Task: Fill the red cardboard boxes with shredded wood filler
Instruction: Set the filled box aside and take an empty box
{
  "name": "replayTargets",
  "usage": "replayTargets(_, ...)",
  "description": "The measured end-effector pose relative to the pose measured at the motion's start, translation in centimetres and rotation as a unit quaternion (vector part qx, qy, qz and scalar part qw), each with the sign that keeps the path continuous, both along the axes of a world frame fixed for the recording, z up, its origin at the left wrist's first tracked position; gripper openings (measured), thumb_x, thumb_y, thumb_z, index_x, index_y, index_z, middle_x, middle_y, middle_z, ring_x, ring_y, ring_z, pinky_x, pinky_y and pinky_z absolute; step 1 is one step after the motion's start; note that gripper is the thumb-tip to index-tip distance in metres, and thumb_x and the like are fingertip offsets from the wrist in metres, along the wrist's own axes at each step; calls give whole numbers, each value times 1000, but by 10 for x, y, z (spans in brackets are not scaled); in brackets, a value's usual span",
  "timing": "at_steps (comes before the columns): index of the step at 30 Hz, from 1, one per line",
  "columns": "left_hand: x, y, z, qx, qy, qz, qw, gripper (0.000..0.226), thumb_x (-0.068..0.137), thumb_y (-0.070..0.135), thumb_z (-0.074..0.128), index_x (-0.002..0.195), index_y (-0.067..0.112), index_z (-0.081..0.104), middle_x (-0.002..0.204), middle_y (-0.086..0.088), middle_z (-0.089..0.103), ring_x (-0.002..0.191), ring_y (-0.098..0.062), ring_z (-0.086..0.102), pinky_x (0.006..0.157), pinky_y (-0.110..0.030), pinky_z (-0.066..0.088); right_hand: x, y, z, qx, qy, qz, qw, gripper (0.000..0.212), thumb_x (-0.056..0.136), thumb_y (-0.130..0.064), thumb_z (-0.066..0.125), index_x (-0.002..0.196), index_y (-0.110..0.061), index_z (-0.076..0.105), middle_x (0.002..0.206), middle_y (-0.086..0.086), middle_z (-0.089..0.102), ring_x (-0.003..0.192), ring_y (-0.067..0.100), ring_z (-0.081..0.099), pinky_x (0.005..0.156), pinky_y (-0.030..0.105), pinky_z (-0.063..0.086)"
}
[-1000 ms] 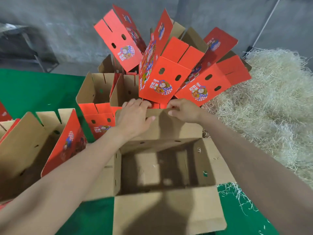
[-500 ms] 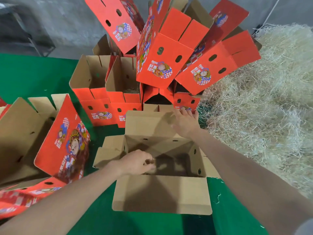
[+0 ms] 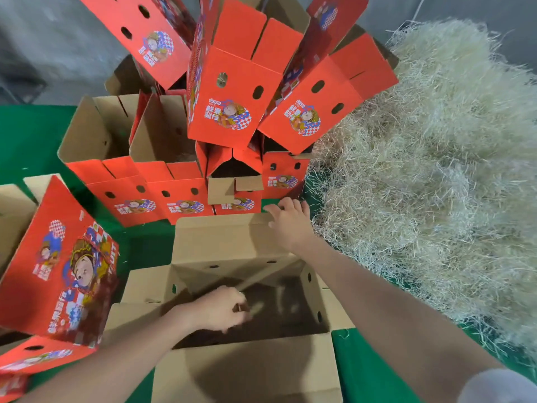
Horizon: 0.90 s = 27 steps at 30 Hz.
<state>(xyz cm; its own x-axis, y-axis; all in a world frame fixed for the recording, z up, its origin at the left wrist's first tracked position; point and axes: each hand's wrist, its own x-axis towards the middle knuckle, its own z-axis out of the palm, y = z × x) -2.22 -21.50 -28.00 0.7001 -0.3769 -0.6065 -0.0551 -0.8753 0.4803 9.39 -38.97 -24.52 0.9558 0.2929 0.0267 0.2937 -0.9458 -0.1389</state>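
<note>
An open cardboard box (image 3: 226,242), brown inside, stands right in front of me with its flaps spread outward and no filler in it. My left hand (image 3: 220,309) is down inside it, fingers curled on the edge of an inner bottom flap. My right hand (image 3: 290,225) lies flat on the far flap's right corner, fingers apart. A big pile of pale shredded wood filler (image 3: 430,170) fills the right side, just beyond my right hand.
Several red printed boxes (image 3: 226,91) are stacked and leaning behind the open box, some upright with flaps up (image 3: 96,135). Another red box (image 3: 58,263) lies tilted at the left. Green cloth (image 3: 363,367) covers the table; a grey wall is behind.
The box has come toward me, away from the stack. My left hand left the far flap and went down inside the box. My right hand stays on the far flap.
</note>
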Motion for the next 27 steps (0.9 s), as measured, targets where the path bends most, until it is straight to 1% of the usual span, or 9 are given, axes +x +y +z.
replayTargets(3, 12, -26, 11, -28, -165, 89, 982, 25, 92, 34, 53, 115, 25, 58, 100, 13, 61, 97, -8, 61, 89, -26, 48, -7, -9, 10, 91, -20, 37, 995, 43, 95, -31, 45, 137, -23, 39, 142, 9, 32, 133, 26, 23, 111, 47, 14)
replayTargets(7, 33, -72, 37, -64, -297, 124, 945, 19, 94, 30, 50, 110, 28, 60, 102, 14, 63, 94, -5, 57, 81, -20, 48, -9, -71, 38, 168, -101, -17, 980, 46, 90, -24, 55, 134, -18, 45, 143, 11, 35, 134, 29, 26, 112, 45, 18)
replayTargets(12, 59, -143, 73, -172, -328, 56, 927, 15, 91, 18, 55, 100, 23, 66, 86, 17, 61, 72, 9, 52, 66, 1, 37, 8, -208, 80, 82, -131, -235, 960, 70, 83, -26, 63, 142, -26, 24, 154, 8, 8, 142, 29, 0, 114, 47, -1)
replayTargets(16, 93, -209, 95, -213, -300, 35, 929, 14, 91, 19, 55, 100, 24, 64, 87, 14, 60, 77, -2, 57, 68, -9, 45, 15, -293, 89, 69, -4, -349, 935, 112, 71, -38, 76, 145, -25, -7, 152, 17, -16, 139, 37, -15, 111, 56, -4)
replayTargets(19, 116, -251, 102, -226, -289, 42, 930, 15, 90, 17, 57, 103, 21, 64, 85, 16, 58, 75, 0, 55, 64, -9, 42, 15, -325, 76, 60, 53, -364, 928, 123, 65, -39, 80, 144, -29, -13, 151, 18, -20, 138, 39, -15, 104, 56, -5)
replayTargets(20, 122, -262, 105, -230, -282, 50, 930, 17, 90, 17, 58, 105, 20, 62, 87, 15, 58, 76, -2, 56, 63, -9, 41, 15, -332, 71, 54, 69, -365, 927, 115, 67, -34, 80, 145, -27, -4, 152, 19, -11, 139, 40, -6, 106, 55, -1)
replayTargets(22, 129, -282, 108, -242, -252, 74, 934, 35, 86, 21, 63, 119, 19, 54, 107, 7, 59, 86, -4, 56, 68, -12, 44, 15, -344, 65, 64, 60, -358, 930, 62, 77, -14, 70, 129, -13, 36, 140, 21, 32, 130, 37, 33, 107, 48, 26)
replayTargets(24, 134, -297, 109, -258, -205, 83, 941, 79, 75, 29, 74, 141, 25, 30, 139, 4, 41, 114, -8, 48, 92, -25, 45, 20, -346, 69, 132, -9, -353, 926, 17, 81, 7, 54, 93, -4, 52, 98, 12, 57, 96, 28, 57, 80, 35, 47)
replayTargets(27, 141, -324, 117, -295, -122, 71, 945, 127, 58, 40, 84, 146, 36, -7, 151, 14, 10, 134, -1, 19, 107, -27, 20, 26, -316, 89, 315, -41, -291, 903, 14, 79, 14, 51, 79, 0, 53, 71, 6, 55, 65, 18, 51, 47, 20, 37)
